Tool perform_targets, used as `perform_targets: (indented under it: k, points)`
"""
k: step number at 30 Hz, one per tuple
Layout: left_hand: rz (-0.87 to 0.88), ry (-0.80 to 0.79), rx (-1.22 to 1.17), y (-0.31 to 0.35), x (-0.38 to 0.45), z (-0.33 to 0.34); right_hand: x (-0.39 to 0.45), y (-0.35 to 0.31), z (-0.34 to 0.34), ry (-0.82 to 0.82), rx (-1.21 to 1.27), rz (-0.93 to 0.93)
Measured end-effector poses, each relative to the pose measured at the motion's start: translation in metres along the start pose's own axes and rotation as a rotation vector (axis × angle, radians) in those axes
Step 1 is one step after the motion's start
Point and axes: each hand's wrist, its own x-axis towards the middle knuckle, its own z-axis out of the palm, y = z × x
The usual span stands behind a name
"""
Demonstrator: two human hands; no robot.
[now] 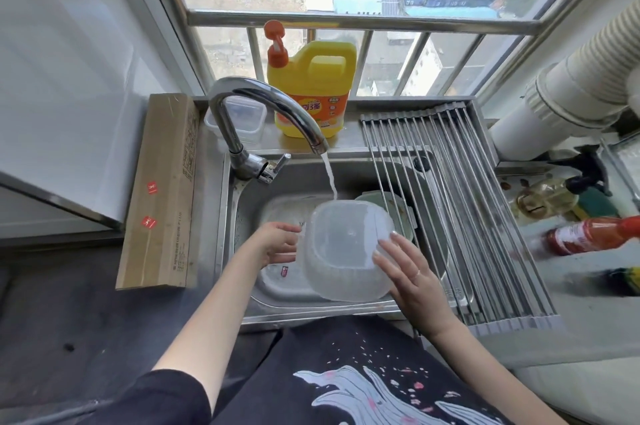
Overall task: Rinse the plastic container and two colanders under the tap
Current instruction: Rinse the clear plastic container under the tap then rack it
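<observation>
Kitchen sink [242, 216] under a barred window, steel, w/ tap [266, 102] running; stream lands at far rim of the plastic container [349, 251]. Container is translucent, squarish w/ rounded corners, held tilted above the basin, bottom side facing cam, ribbed wall low. Right hand [412, 275] lies flat on its right side, fingers spread and straight, pressing not curling. Left hand [277, 242] at its left edge, fingers loosely half-curled; can't tell if it pinches the rim or just steadies it. Another translucent piece w/ red label [277, 282] sits in basin below, poss. a colander, unclear. Green dish [377, 199] behind.

Handling est.: thin plastic, light, stiff-ish but flexes if squeezed; wet so slippery, not fragile. Best hold prob. opposite rims w/ both hands, thumbs over lip, not flat palms on smooth base. Water filling it would add wt fast.

Also: yellow detergent jug [311, 88] on sill, roll-up rack [460, 210] over sink's right part.
</observation>
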Motion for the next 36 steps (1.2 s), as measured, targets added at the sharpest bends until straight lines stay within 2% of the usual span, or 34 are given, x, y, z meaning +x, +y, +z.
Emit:
perform_targets:
  k: [5,9,15,19,22,25,28,30,32,33,36]
  points:
    - [0.023,-0.005,0.001,0.000,-0.009,-0.001,-0.007,-0.008,-0.001,0.042,0.004,-0.005]
    - [0.030,-0.044,0.007,0.003,-0.019,0.003,-0.010,-0.011,-0.004,0.054,0.030,0.064]
    - [-0.116,-0.394,-0.107,0.013,-0.031,0.019,-0.023,-0.007,-0.013,0.063,-0.095,0.084]
    - [-0.082,-0.316,-0.236,0.016,-0.041,0.060,-0.020,-0.012,-0.020,-0.068,0.076,0.232]
    - [0.005,-0.152,-0.368,0.010,-0.028,0.076,-0.015,-0.012,-0.023,-0.133,0.179,0.313]
    - [0.115,-0.046,-0.446,0.003,-0.015,0.074,-0.011,-0.019,-0.031,-0.136,0.535,0.537]
    - [0.328,0.018,-0.295,0.003,-0.023,0.077,0.000,-0.022,-0.048,0.038,0.874,0.820]
    - [0.592,0.058,-0.129,0.004,-0.029,0.076,0.004,-0.013,-0.050,0.011,1.119,0.941]
    - [0.790,-0.014,-0.020,0.005,-0.033,0.077,0.011,-0.007,-0.049,-0.110,1.068,0.932]
    - [0.834,-0.055,0.004,0.006,-0.035,0.077,0.014,-0.004,-0.047,-0.173,1.016,0.889]
    - [0.850,-0.137,-0.035,0.015,-0.041,0.076,0.016,0.007,-0.045,-0.197,0.917,0.841]
